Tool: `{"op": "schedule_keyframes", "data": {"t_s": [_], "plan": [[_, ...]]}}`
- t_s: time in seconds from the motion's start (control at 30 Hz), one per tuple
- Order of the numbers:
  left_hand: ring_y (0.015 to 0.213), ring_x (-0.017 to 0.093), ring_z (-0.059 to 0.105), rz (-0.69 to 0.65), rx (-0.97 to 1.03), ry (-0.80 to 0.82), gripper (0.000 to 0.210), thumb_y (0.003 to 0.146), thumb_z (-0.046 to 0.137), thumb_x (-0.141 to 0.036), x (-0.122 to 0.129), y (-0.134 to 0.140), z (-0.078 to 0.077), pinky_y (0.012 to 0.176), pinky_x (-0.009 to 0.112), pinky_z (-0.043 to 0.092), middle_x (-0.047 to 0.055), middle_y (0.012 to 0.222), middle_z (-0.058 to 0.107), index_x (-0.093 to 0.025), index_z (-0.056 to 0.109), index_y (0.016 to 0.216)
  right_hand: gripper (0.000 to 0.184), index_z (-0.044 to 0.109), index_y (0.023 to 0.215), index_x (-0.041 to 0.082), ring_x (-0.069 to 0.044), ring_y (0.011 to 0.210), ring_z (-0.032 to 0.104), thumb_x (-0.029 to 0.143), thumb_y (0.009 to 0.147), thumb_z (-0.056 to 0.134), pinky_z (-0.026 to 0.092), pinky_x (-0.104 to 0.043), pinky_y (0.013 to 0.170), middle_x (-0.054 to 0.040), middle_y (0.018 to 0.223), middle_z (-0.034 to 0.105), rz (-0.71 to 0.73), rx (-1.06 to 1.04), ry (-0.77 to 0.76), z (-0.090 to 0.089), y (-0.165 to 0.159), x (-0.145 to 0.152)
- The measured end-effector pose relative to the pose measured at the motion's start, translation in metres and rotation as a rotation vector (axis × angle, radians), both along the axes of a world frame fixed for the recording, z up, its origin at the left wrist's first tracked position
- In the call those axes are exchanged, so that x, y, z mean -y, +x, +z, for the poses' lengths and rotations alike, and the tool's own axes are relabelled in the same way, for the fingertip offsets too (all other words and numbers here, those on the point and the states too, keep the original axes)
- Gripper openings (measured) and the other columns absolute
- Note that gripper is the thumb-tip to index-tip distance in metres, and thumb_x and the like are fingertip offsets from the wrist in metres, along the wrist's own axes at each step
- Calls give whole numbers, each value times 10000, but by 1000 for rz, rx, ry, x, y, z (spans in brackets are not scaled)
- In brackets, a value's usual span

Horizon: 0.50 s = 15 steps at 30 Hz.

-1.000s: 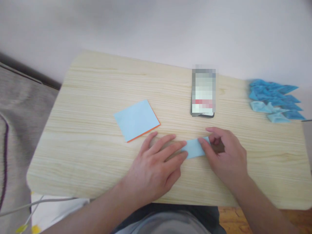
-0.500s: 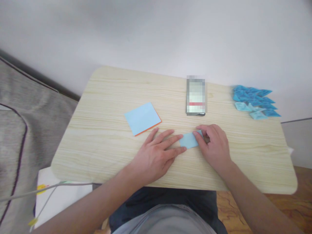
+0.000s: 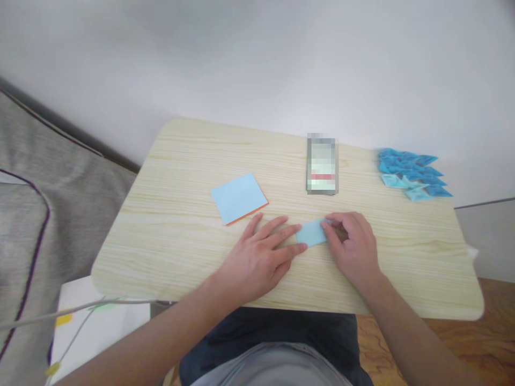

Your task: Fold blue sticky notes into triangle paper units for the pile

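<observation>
A small folded piece of light blue paper (image 3: 311, 234) lies flat on the table between my hands. My left hand (image 3: 263, 257) is spread on the tabletop, two fingertips touching the paper's left edge. At the paper's right end, my right hand (image 3: 354, 241) pinches its upper right corner between thumb and index finger; the other fingers are curled under and partly hidden. Left of the folded paper and beyond my left hand lies a stack of light blue paper sheets (image 3: 239, 198) with an orange lower edge.
A phone (image 3: 322, 166), its screen pixelated, lies near the back edge of the wood-grain table (image 3: 169, 214). Several blue folded paper figures (image 3: 414, 172) are grouped at the back right. A grey cable (image 3: 120, 302) runs by the front left edge, and a wall rises behind.
The camera view has shifted slightly. My right thumb and index finger have moved a little along the paper's upper right corner; my left hand stays in place.
</observation>
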<state>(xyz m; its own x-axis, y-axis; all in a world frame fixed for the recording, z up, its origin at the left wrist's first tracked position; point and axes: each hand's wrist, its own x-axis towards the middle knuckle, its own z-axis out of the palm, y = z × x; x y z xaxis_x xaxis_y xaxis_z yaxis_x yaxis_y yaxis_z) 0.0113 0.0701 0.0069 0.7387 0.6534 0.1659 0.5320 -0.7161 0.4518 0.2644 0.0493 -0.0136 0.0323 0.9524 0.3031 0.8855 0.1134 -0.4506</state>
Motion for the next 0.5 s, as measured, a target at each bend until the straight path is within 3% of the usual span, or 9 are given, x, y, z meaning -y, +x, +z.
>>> {"op": "schedule_keyframes", "data": {"t_s": [0.23,0.5], "plan": [[1456,278,408,-19,-3,-14,367,994,539,-233,1,0,0,1228,576,235,23,1501,561,-315,643,1336,141,691,1042,227,-235,925,625,302,938,631,494,-415,860,-65,961,699,-6,-44,14,3,-1,2],[1246,266,562,143,67,-7,269,978,567,-307,2,27,2,1107,495,361,77,1265,695,-225,689,1204,98,706,954,233,-235,936,616,294,933,632,479,-423,882,-61,958,698,24,-53,-12,5,0,1]]}}
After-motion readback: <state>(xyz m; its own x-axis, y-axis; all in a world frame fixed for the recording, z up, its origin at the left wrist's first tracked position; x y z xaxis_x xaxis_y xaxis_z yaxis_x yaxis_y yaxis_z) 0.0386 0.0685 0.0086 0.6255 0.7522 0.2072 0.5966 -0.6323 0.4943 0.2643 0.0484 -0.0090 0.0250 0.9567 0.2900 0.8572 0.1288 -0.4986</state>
